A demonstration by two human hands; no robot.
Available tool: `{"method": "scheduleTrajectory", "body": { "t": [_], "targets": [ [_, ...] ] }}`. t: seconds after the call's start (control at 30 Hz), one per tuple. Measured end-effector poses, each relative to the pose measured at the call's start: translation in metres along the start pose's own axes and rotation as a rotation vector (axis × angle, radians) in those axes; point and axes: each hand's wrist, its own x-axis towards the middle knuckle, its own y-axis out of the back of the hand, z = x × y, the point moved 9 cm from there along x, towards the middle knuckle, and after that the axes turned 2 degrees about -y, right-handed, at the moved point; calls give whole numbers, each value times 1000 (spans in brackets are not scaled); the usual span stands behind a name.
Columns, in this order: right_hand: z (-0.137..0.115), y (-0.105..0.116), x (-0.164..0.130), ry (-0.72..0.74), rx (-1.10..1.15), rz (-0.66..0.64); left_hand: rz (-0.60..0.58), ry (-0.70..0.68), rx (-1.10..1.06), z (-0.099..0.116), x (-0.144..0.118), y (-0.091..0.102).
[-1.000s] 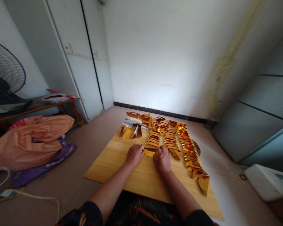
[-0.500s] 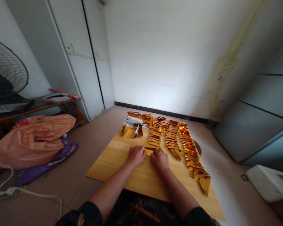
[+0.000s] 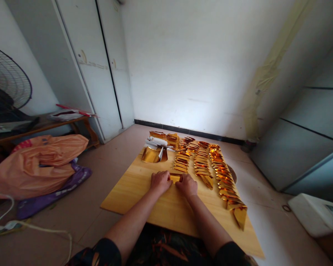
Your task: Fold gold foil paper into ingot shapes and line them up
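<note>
A small piece of gold foil paper (image 3: 175, 178) lies between my hands, low over the wooden board (image 3: 138, 192). My left hand (image 3: 160, 181) is closed on its left end, fingers curled. At the opposite end, my right hand (image 3: 187, 184) pinches the same paper. Just beyond my hands, folded gold foil pieces stand in overlapping rows: a left row (image 3: 181, 160), a middle row (image 3: 202, 162) and a long right row (image 3: 222, 177). A curved stack of gold foil sheets (image 3: 152, 154) rests to the left of the rows.
A white packet (image 3: 156, 142) sits behind the sheet stack. On the floor at left lie an orange bag (image 3: 39, 166) and a purple bag (image 3: 55, 192), near a white cable (image 3: 44, 228). A fan (image 3: 8, 81) stands on a low bench. A white box (image 3: 316, 214) is at right.
Both hands stay on the gold foil paper, with the right hand drawn very slightly left. The rows and stack look the same; the whole view has shifted a little.
</note>
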Motion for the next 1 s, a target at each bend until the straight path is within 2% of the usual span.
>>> {"method": "scheduleTrajectory", "body": {
  "t": [0.33,0.6,0.83,1.0],
  "targets": [
    [13,-6,10,25,111,-83,-110,-50,-45,-5,1,-1],
    [13,-4,9,96,93,-11,-72,-129,-59,-6,-1,-4],
    [10,-2,5,98,73,-2,-57,-120,-36,-6,-1,-4],
    [9,1,4,92,77,13,-2,-117,-70,-8,-3,0]
  ]
}}
